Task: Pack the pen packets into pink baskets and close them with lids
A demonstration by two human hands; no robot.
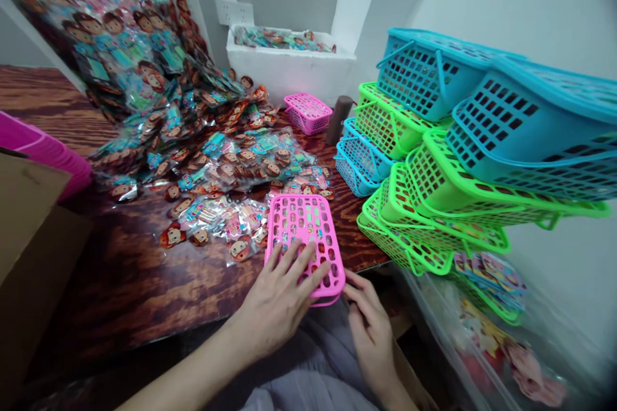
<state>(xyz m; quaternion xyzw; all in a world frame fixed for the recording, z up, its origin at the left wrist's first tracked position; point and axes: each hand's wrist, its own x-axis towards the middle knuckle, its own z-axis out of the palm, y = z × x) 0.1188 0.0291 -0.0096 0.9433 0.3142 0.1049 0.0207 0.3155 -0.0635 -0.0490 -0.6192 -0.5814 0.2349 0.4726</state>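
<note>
A pink plastic basket (304, 231) with a slotted lid lies at the front edge of the table, its lid facing up. My left hand (284, 292) rests flat on the lid with its fingers spread. At the basket's near right corner is my right hand (369, 321), its fingers bent and the fingertips touching the rim. Through the slots some colourful contents show, but I cannot make out what they are. Just behind and left of the basket lie clear bags with printed doll-like figures (241, 218).
Blue baskets (544, 115) and green baskets (434, 173) are stacked at the right. A smaller pink basket (308, 112) and a dark cylinder (339, 119) stand behind. A white foam box (289, 67) holds more bags. A cardboard box (33, 231) is at the left.
</note>
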